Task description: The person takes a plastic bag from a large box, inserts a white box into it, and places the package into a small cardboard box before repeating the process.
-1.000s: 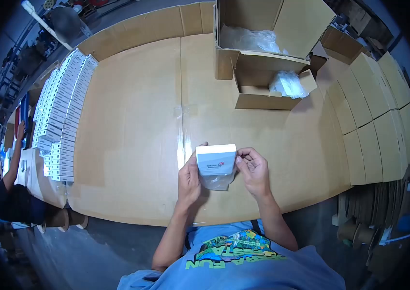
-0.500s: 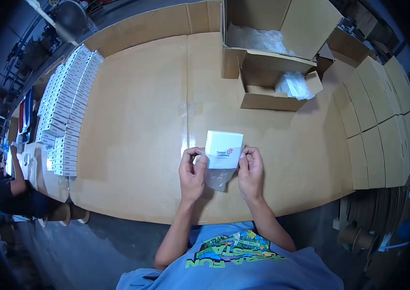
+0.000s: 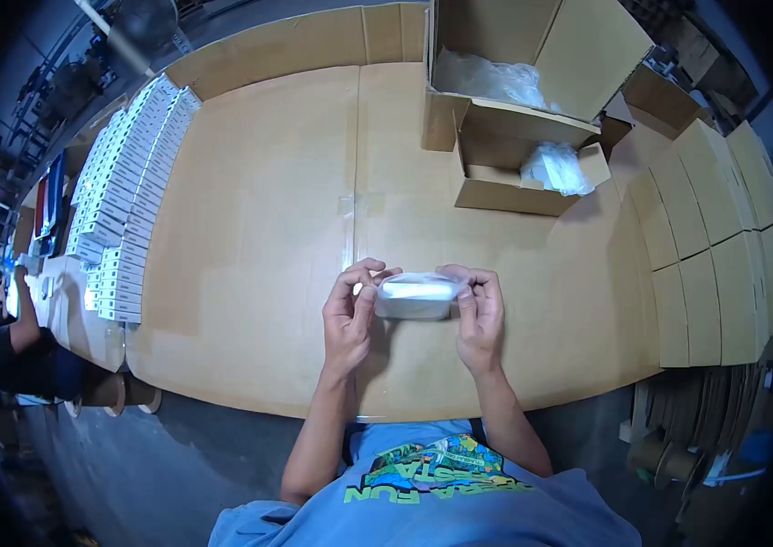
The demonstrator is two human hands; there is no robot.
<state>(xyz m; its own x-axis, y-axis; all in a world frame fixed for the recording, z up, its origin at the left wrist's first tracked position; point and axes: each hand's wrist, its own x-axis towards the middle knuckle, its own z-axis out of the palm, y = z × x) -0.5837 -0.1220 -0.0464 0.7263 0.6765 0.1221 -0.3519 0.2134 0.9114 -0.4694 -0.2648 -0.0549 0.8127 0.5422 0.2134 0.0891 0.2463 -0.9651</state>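
Over the front middle of the cardboard-covered table (image 3: 259, 210), a small white box (image 3: 418, 294) sits inside a clear plastic bag (image 3: 416, 311), its narrow side facing up. My left hand (image 3: 350, 319) pinches the bag's left edge between thumb and fingers. At the right edge, my right hand (image 3: 479, 314) grips the plastic the same way. The bag's opening edge is stretched between both hands above the box.
Stacked white boxes (image 3: 122, 182) line the left. At the back right are a large carton (image 3: 441, 118) and a small open carton (image 3: 505, 196) with bagged items (image 3: 558, 169). Brown boxes (image 3: 710, 246) stand at the right. A person (image 3: 22, 342) works at far left.
The white box has gone from standing with its printed face showing to being down inside the bag, turned edge-up. Both hands have moved to the bag's upper edges.
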